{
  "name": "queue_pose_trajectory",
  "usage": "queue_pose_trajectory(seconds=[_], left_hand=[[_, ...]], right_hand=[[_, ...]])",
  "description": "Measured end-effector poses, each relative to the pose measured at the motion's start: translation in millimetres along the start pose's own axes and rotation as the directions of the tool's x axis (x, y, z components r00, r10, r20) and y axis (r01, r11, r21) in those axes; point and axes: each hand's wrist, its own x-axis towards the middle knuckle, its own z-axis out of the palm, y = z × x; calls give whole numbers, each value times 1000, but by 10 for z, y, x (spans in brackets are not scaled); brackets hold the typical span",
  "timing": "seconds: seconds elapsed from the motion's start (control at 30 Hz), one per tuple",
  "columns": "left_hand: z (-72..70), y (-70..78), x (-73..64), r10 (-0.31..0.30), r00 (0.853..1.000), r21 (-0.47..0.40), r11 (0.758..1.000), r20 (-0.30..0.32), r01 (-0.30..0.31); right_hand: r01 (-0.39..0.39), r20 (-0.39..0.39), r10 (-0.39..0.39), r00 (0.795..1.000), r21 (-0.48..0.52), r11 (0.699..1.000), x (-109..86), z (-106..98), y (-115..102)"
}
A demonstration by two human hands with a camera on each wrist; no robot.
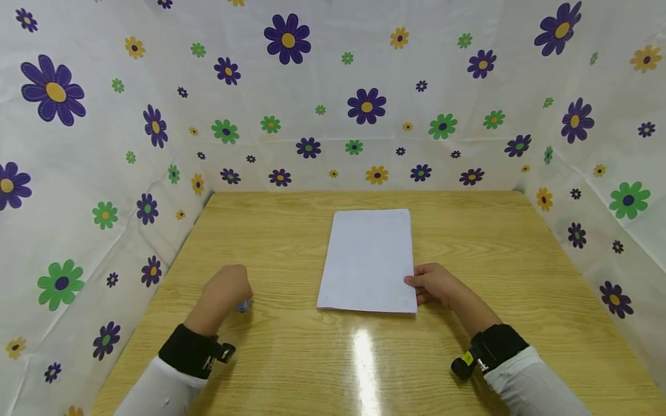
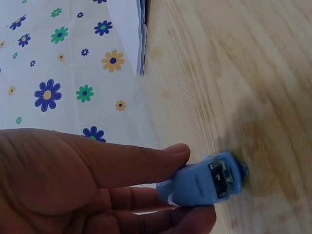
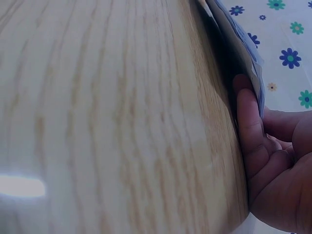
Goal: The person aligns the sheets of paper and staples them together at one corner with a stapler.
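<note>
A stack of white paper sheets (image 1: 369,260) lies on the table, one short edge toward me. My right hand (image 1: 434,283) pinches its right edge near the front corner, thumb on top and fingers underneath. In the right wrist view the sheets' edge (image 3: 243,44) is lifted off the wood, with fingers (image 3: 251,117) beneath it. To the left of the stack, my left hand (image 1: 227,289) grips a small blue stapler (image 2: 200,184) between thumb and fingers, its end with a dark metal slot facing outward. From the head view most of the stapler is hidden behind the hand.
The light wood table (image 1: 276,358) reaches back to a white cloth (image 1: 312,75) printed with flowers, which also hangs along both sides. A bright light reflection shows on the table in front of the paper. Each wrist wears a black band with a small camera.
</note>
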Motion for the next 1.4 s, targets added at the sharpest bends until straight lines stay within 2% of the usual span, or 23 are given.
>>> queue_pose_trajectory(seconds=[0.1, 0.27, 0.43, 0.73, 1.0, 1.2, 1.4], left_hand=[[32, 20, 32, 3, 1000, 7, 1000, -14, -3], [94, 86, 90, 56, 996, 65, 996, -65, -52], [139, 176, 156, 120, 986, 103, 989, -114, -108], [202, 371, 293, 158, 980, 130, 981, -118, -142], [283, 524, 414, 217, 963, 110, 973, -160, -201], [327, 699, 456, 275, 945, 107, 960, -175, -259], [396, 780, 483, 310, 928, 101, 950, -207, -295]], right_hand=[[-2, -7, 2, 1000, 1, 1000, -1, 5, 3], [-4, -10, 4, 1000, 3, 1000, 4, 4, 11], [3, -17, -3, 1000, -4, 1000, -4, 4, 10], [14, -34, -14, 999, -11, 1000, -37, 16, 26], [41, -47, -45, 998, -77, 996, -12, 33, 31], [25, -60, -29, 998, -67, 997, -12, 41, 34], [36, -68, -40, 997, -59, 998, -16, 38, 39]])
